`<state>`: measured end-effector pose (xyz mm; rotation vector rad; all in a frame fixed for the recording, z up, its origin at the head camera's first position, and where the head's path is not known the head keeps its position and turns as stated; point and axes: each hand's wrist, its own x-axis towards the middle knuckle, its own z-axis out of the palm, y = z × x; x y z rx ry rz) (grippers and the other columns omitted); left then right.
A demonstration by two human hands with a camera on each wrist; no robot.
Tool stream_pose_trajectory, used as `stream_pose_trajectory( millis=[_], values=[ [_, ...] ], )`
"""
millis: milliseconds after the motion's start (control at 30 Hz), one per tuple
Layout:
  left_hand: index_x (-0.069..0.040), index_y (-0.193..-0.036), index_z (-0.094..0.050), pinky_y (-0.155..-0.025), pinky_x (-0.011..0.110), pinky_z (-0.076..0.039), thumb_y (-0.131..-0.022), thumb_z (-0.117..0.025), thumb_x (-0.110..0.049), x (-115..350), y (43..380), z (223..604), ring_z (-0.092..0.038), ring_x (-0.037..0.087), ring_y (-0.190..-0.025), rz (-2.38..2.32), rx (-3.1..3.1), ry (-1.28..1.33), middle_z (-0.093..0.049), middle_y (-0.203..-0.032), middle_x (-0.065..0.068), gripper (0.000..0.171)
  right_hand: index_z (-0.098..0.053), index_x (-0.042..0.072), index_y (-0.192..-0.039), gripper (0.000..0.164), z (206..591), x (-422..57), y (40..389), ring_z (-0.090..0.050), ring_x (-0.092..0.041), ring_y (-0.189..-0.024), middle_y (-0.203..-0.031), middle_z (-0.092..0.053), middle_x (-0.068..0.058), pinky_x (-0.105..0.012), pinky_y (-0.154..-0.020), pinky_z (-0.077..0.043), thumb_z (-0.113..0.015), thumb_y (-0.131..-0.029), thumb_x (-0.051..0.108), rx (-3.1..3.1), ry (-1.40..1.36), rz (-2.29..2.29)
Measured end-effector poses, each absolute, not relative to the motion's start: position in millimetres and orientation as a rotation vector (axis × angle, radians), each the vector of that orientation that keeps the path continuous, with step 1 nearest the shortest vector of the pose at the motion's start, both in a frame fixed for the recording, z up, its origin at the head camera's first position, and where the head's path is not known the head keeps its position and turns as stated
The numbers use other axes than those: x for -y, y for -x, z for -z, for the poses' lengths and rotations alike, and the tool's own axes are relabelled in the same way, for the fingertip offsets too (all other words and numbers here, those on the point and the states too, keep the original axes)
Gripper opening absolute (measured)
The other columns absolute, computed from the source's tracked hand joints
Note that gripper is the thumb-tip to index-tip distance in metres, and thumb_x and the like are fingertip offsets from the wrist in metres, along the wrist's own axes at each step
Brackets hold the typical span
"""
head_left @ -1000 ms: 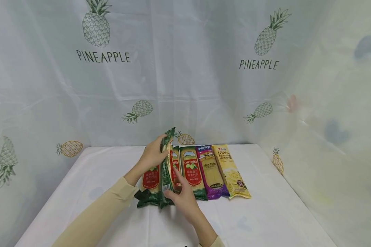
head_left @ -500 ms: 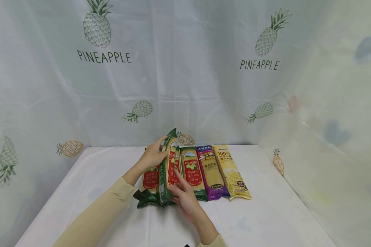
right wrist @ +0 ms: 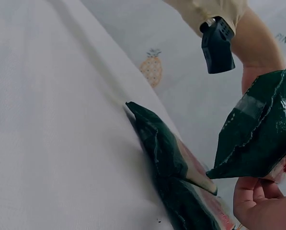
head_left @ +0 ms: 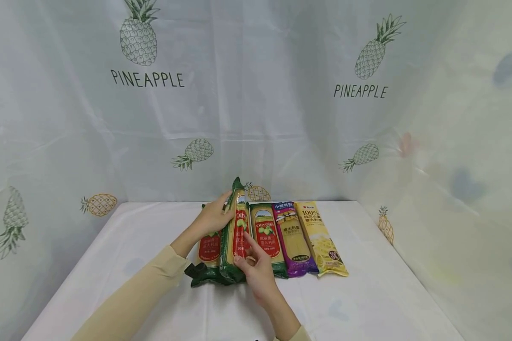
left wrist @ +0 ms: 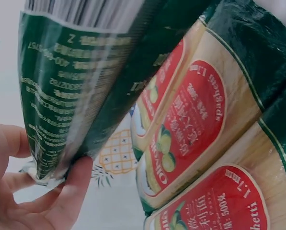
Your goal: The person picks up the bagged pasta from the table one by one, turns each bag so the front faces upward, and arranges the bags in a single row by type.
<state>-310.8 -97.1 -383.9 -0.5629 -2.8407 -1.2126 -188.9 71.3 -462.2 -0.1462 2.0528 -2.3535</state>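
Observation:
My left hand (head_left: 213, 218) grips the upper end of a green spaghetti packet (head_left: 240, 227) with a red label. In the left wrist view its fingers and thumb (left wrist: 78, 191) close around the packet's far end. The packet is raised and tilted above a row of similar packets, its label turned up and right. Lower down, my right hand (head_left: 262, 279) holds its right side, thumb and fingers at the edge. In the right wrist view the packet's green sealed end (right wrist: 255, 129) faces the camera. A matching packet (head_left: 209, 248) lies left of it, partly hidden by my left hand.
Right of the held packet lie another green-and-red spaghetti packet (head_left: 266, 232), a purple pasta packet (head_left: 293, 237) and a yellow pasta packet (head_left: 321, 237). They rest side by side on the white-covered table (head_left: 367, 303). A pineapple-print curtain (head_left: 256, 104) hangs behind.
The raised spaghetti packet has turned from its narrow side to show its red label. My right hand has closed in on its lower right edge; the left hand keeps its grip.

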Motion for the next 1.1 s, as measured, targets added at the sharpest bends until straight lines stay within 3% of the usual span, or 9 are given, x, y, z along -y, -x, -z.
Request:
stream_pose_trajectory(
  millis=[67, 233, 333, 500, 667, 867, 1000, 1100],
  values=[
    [-0.007, -0.168, -0.03, -0.059, 0.034, -0.05, -0.105, -0.061, -0.023, 97, 310, 385, -0.061, 0.02, -0.07, 1.205, 2.819, 0.574, -0.069, -0.124, 0.026, 0.072, -0.047, 0.023, -0.163, 0.07, 462, -71, 188, -0.058, -0.013, -0.089, -0.112, -0.053, -0.011, -0.021, -0.083, -0.057, -0.073, -0.1, 0.006, -2.075, 0.146, 2.35],
    [-0.003, -0.166, -0.032, -0.063, 0.036, -0.054, -0.104, -0.069, -0.027, 97, 312, 389, -0.063, 0.019, -0.07, 1.162, 2.795, 0.598, -0.07, -0.099, 0.016, 0.077, -0.046, 0.024, -0.163, 0.07, 461, -71, 188, -0.062, -0.018, -0.099, -0.127, -0.059, -0.016, -0.021, -0.083, -0.058, -0.073, -0.101, 0.005, -2.119, 0.127, 2.336],
    [-0.003, -0.166, -0.029, -0.065, 0.035, -0.057, -0.102, -0.071, -0.026, 97, 312, 391, -0.067, 0.016, -0.07, 1.167, 2.78, 0.598, -0.073, -0.105, 0.015, 0.08, -0.047, 0.025, -0.163, 0.07, 462, -71, 189, -0.062, -0.019, -0.101, -0.132, -0.06, -0.015, -0.022, -0.082, -0.058, -0.073, -0.1, 0.005, -2.158, 0.122, 2.318],
    [-0.006, -0.168, -0.024, -0.056, 0.034, -0.057, -0.102, -0.071, -0.022, 97, 313, 390, -0.068, 0.017, -0.063, 1.222, 2.773, 0.57, -0.073, -0.105, 0.016, 0.083, -0.046, 0.025, -0.163, 0.072, 463, -71, 191, -0.062, -0.018, -0.096, -0.137, -0.062, -0.014, -0.022, -0.078, -0.058, -0.074, -0.099, 0.005, -2.232, 0.136, 2.284],
    [-0.006, -0.167, -0.027, -0.062, 0.033, -0.057, -0.102, -0.07, -0.018, 96, 311, 388, -0.07, 0.019, -0.075, 1.243, 2.777, 0.512, -0.07, -0.117, 0.02, 0.079, -0.047, 0.027, -0.163, 0.073, 462, -72, 190, -0.061, -0.018, -0.093, -0.141, -0.061, -0.012, -0.021, -0.075, -0.058, -0.075, -0.099, 0.006, -2.264, 0.127, 2.26],
    [-0.01, -0.167, -0.027, -0.066, 0.035, -0.06, -0.103, -0.065, -0.012, 97, 310, 390, -0.072, 0.025, -0.087, 1.422, 2.752, 0.43, -0.066, -0.126, 0.023, 0.075, -0.05, 0.031, -0.161, 0.072, 460, -73, 191, -0.056, -0.019, -0.092, -0.131, -0.064, -0.009, -0.023, -0.07, -0.053, -0.081, -0.097, 0.018, -2.38, 0.126, 2.16],
    [-0.013, -0.168, -0.027, -0.074, 0.038, -0.062, -0.104, -0.063, -0.013, 98, 313, 395, -0.072, 0.031, -0.099, 1.513, 2.723, 0.399, -0.065, -0.128, 0.022, 0.073, -0.046, 0.032, -0.163, 0.075, 458, -76, 192, -0.056, -0.021, -0.096, -0.125, -0.061, -0.01, -0.028, -0.075, -0.054, -0.081, -0.097, 0.026, -2.394, 0.139, 2.107],
    [-0.017, -0.168, -0.026, -0.076, 0.039, -0.062, -0.105, -0.061, -0.014, 99, 313, 394, -0.072, 0.031, -0.101, 1.567, 2.702, 0.38, -0.065, -0.129, 0.021, 0.072, -0.041, 0.035, -0.165, 0.074, 459, -79, 192, -0.06, -0.024, -0.107, -0.134, -0.056, -0.013, -0.04, -0.089, -0.058, -0.077, -0.1, 0.033, -2.339, 0.121, 2.089]
  ],
)
